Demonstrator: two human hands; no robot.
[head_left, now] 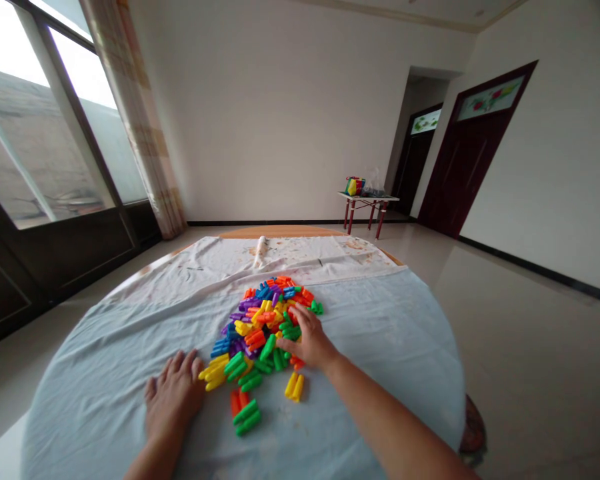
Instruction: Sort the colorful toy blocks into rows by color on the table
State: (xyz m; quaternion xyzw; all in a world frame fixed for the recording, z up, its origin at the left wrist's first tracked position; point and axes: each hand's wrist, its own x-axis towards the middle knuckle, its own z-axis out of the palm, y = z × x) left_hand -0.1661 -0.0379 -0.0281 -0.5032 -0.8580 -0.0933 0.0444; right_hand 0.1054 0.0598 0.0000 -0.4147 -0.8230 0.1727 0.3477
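A pile of bright plastic toy pieces (255,339), each looking like rounded tubes joined side by side, lies in the middle of the table in orange, yellow, green, blue and purple. My left hand (176,393) rests flat on the cloth at the pile's left side, fingers stretched out close to some yellow pieces (214,373). Over the right side of the pile reaches my right hand (309,339), its thumb and fingers apart around green pieces (289,328); whether it touches them I cannot tell. Nearest me lie a green piece (247,418) and a yellow piece (295,387).
A light blue cloth (380,353) covers the round table, with a creased floral white cloth (310,252) at the far side. Against the back wall stands a small table (367,198) bearing a colourful bag (355,186). Windows are left, a dark red door (473,150) right.
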